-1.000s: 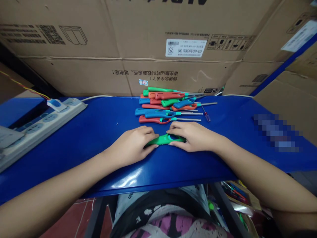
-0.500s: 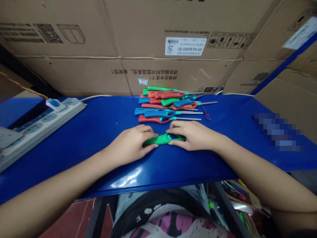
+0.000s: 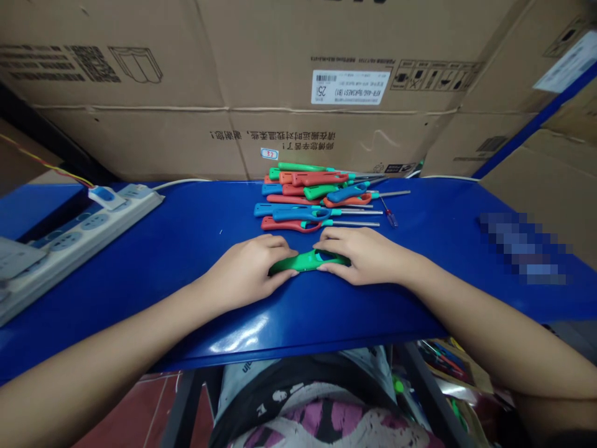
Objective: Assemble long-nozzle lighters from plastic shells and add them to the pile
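Note:
A green plastic lighter body [image 3: 303,261] lies flat on the blue table [image 3: 177,249], held from both ends. My left hand [image 3: 249,270] is closed around its left end. My right hand [image 3: 366,255] is closed over its right end, fingers on top and thumb below. Just behind my hands is a pile of long-nosed lighters [image 3: 317,196] in red, blue and green, their metal tubes pointing right.
A small red-handled screwdriver [image 3: 388,214] lies right of the pile. A white power strip [image 3: 79,227] with a plugged-in adapter sits at the left. Large cardboard boxes [image 3: 298,93] wall off the table's back and right side.

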`<control>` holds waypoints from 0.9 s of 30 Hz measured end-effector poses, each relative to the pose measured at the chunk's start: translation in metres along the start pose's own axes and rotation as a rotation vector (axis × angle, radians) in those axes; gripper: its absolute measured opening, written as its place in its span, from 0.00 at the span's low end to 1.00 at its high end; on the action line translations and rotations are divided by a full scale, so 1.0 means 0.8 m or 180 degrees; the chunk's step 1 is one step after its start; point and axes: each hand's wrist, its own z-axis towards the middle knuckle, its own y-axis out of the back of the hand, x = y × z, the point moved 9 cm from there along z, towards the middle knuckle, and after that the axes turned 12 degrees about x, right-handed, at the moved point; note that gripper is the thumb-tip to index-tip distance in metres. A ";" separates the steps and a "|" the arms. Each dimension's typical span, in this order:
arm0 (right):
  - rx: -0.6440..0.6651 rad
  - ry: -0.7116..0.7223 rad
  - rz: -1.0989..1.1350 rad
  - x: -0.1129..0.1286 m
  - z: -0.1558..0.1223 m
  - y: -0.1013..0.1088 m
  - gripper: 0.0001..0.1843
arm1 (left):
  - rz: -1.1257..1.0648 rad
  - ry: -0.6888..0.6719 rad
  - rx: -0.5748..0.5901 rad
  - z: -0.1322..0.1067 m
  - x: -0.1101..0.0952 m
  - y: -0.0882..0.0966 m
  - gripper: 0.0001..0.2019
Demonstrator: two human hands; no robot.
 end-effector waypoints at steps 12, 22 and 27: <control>0.0038 -0.0102 0.0031 -0.001 0.001 -0.001 0.21 | -0.0140 0.0003 -0.0018 0.003 0.006 -0.001 0.13; 0.0190 -0.0016 -0.0081 0.006 0.001 0.000 0.20 | -0.0044 0.0024 0.0048 0.003 0.001 -0.003 0.13; 0.0180 -0.0124 -0.0119 0.004 0.001 -0.003 0.21 | -0.0034 0.0007 0.0019 0.004 0.003 -0.003 0.13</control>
